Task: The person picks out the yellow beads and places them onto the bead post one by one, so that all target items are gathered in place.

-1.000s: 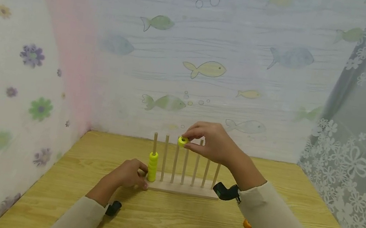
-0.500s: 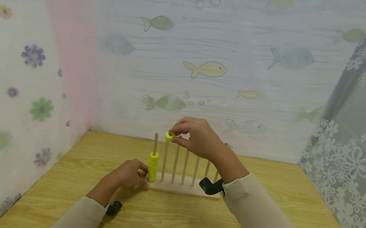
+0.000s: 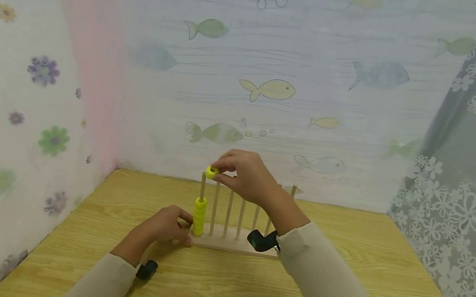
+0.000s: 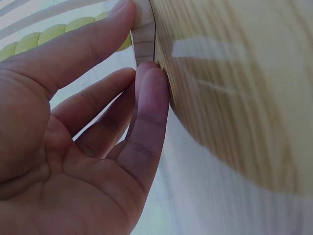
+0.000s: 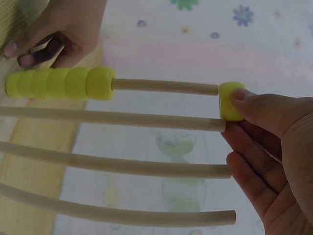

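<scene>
My right hand (image 3: 245, 173) pinches a yellow bead (image 3: 212, 172) between thumb and fingers, beside the top of the leftmost peg (image 3: 202, 184). In the right wrist view, the held bead (image 5: 231, 102) sits right at that peg's tip. Lower on this peg, several yellow beads (image 3: 198, 216) are stacked down to the base. My left hand (image 3: 167, 224) grips the left end of the wooden peg stand (image 3: 231, 244). Seen from the left wrist, thumb and fingertips lie against the end of its base (image 4: 144, 46).
More bare pegs (image 3: 229, 210) stand in a row to the right of the stacked one, some partly hidden behind my right hand and wrist. The stand rests on a wood-grain table (image 3: 214, 291). Printed curtains (image 3: 266, 121) hang behind and at both sides.
My right hand has carried the yellow bead leftward past the other pegs to the top of the leftmost one. My left hand has stayed at the stand's end.
</scene>
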A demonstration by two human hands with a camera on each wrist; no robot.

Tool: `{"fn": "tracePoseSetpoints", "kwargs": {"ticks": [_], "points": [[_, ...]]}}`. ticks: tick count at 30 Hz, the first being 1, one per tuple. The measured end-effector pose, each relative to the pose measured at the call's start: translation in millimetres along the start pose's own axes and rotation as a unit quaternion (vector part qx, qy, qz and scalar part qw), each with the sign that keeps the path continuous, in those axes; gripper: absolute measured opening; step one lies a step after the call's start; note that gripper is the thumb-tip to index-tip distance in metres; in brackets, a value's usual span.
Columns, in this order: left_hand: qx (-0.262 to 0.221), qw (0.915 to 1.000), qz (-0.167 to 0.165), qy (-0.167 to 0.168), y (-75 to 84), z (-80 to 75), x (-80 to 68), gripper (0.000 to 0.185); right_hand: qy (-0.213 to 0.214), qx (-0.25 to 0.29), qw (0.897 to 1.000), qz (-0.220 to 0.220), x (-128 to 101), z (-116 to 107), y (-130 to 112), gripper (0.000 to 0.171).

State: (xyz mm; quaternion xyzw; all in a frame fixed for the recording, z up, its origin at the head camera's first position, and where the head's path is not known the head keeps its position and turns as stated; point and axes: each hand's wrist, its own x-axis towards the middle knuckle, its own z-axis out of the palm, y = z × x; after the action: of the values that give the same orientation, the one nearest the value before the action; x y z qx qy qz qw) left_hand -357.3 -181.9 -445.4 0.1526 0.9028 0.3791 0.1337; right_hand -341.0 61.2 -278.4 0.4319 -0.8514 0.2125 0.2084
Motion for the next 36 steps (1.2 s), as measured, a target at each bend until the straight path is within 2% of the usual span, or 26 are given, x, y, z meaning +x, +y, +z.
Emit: {"fn": "tracePoseSetpoints", "kwargs": {"ticks": [6,15,23,32,36], "points": [[-0.034,0.9994,0.001,-0.005,-2.3,-1.5,0.4,0.058,-0.004,0.003,1.000,0.019,5.0,4.8,1.0,0.022],[-0.043,0.9989,0.015,-0.011,-5.7,-2.9,0.4,0.059,-0.014,0.030,0.998,0.050,11.6,9.9,-1.8,0.021],[-0.055,0.9983,0.011,-0.014,-6.5,-1.7,-0.1,0.062,-0.012,0.020,0.999,0.046,13.3,12.9,-3.3,0.020],[-0.055,0.9982,0.014,-0.020,-7.8,-8.0,8.6,0.063,0.030,0.014,0.999,0.041,20.2,11.4,2.4,0.019],[-0.053,0.9983,0.012,-0.022,-9.2,-11.5,13.2,0.063,0.017,0.021,0.999,0.046,23.2,14.6,4.3,0.019]]}}
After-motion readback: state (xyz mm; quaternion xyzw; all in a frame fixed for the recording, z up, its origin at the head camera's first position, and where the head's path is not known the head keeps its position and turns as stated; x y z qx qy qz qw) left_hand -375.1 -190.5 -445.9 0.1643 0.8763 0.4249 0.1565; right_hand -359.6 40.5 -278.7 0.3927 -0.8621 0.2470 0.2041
